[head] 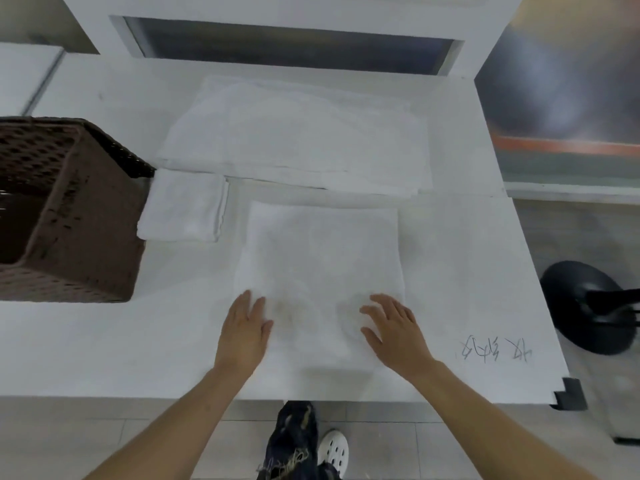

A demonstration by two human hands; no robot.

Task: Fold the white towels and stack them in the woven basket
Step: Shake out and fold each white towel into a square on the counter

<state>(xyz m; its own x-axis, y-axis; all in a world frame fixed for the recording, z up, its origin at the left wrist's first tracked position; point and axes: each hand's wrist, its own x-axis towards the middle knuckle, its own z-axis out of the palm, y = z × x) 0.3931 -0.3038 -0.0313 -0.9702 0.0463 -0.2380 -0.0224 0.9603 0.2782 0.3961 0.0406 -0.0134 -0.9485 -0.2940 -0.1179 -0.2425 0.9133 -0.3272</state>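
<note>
Both hands flat on a white towel, basket waiting at the left.

The left hand (pixel 244 332) and right hand (pixel 394 332) press with straight fingers, gripping nothing, on the near end of the spread towel (pixel 322 258) on the white table (pixel 467 271). A folded towel (pixel 183 206) lies touching the brown woven basket (pixel 86 237); no towel shows in the visible part of the basket. A towel pile (pixel 294 136) lies behind.

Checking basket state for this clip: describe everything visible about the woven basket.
The woven basket is dark brown, box-shaped, with an open lattice weave and a darker braided rim. It stands upright on the white table at the left, partly cut off by the picture's edge. The part of its inside that shows looks dark, with no towels visible. A small folded towel lies against its right side near the far corner. Neither hand touches it.
</note>
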